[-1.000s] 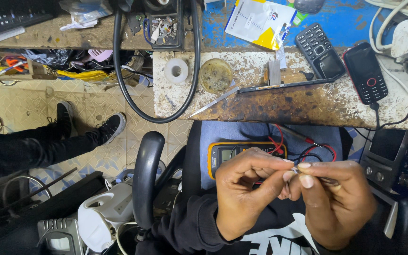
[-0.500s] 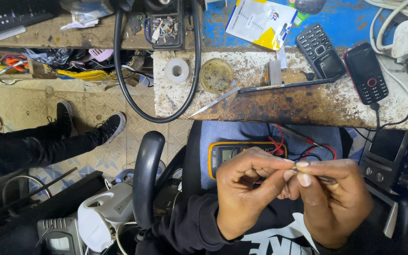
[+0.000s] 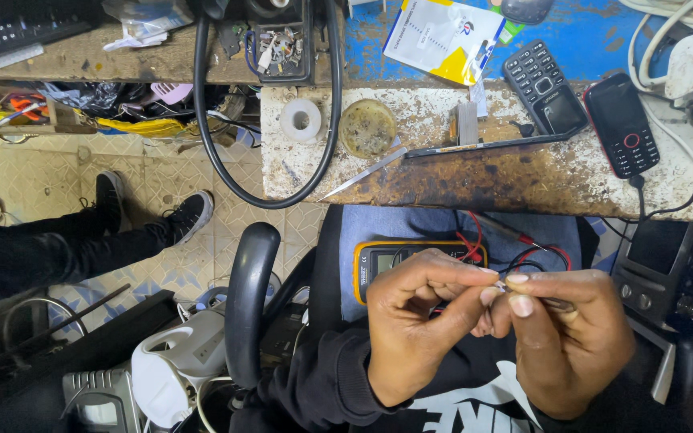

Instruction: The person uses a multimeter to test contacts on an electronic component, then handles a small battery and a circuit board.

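Both hands meet over the lap: the left hand [image 3: 423, 321] and right hand [image 3: 567, 337] pinch a tiny part [image 3: 500, 285], too small to identify, between closed fingertips. A yellow meter [image 3: 378, 261] lies just beyond the fingers, its red and black leads [image 3: 539, 256] curling past them.

Between my hands, the tiny part [image 3: 500, 284] pinched at the fingertips is too small for me to identify. My left hand [image 3: 423, 321] covers the lower half of the yellow multimeter [image 3: 387, 261] just above it. Below the multimeter, my forearms run off the bottom edge. Far left of the multimeter, another person's legs [image 3: 50, 248] are cut off by the frame.
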